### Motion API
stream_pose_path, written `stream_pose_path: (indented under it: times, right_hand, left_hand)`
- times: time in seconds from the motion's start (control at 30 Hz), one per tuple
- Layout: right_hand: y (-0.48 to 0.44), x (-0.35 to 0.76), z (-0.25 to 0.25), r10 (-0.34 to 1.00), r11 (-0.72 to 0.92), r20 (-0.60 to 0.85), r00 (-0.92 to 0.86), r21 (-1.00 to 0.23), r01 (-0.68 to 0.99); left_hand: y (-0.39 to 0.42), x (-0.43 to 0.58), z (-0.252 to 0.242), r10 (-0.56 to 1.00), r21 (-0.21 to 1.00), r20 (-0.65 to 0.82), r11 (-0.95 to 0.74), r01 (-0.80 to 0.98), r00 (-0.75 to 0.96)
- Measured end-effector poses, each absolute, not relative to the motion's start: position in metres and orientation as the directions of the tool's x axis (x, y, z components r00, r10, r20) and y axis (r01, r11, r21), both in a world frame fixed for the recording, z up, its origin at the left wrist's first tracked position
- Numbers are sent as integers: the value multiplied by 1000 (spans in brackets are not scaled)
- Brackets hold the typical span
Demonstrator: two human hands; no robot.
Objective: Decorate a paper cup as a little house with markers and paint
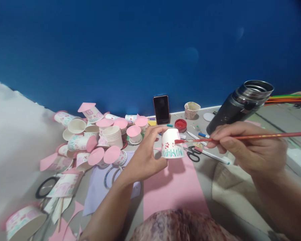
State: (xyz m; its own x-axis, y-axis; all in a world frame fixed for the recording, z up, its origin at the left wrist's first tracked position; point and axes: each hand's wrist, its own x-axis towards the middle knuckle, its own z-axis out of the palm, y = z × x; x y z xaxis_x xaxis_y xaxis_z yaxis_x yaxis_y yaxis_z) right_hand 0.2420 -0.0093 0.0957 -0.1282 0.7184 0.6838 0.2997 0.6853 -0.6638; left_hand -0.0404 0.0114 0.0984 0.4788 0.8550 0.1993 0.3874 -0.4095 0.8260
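My left hand (150, 155) is closed around a white paper cup (171, 140), held upside down above a pink sheet (172, 194). Green grass strokes run along the cup's rim, with small red dabs above them. Between the thumb and fingers of my right hand (248, 147) is a paintbrush (266, 136) with a red handle. Its red-loaded tip meets or nearly meets the right side of the cup; contact is hard to tell. Behind the cup stands an open pot of red paint (180, 125).
Decorated cups with pink paper roofs (90, 112) crowd the left side, around a stack of plain cups (112, 135). A phone (162, 109) leans on the blue wall. Scissors (193, 153) and markers lie near a dark open flask (240, 103) at right.
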Motion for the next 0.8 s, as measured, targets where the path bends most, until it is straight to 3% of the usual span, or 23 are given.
stream_pose_path:
  times: [0.8]
  right_hand:
    - [-10,244,96,715,693,673,-188,-650,312]
  left_hand:
    - [12,-41,97,865,857,196,-380,349,461]
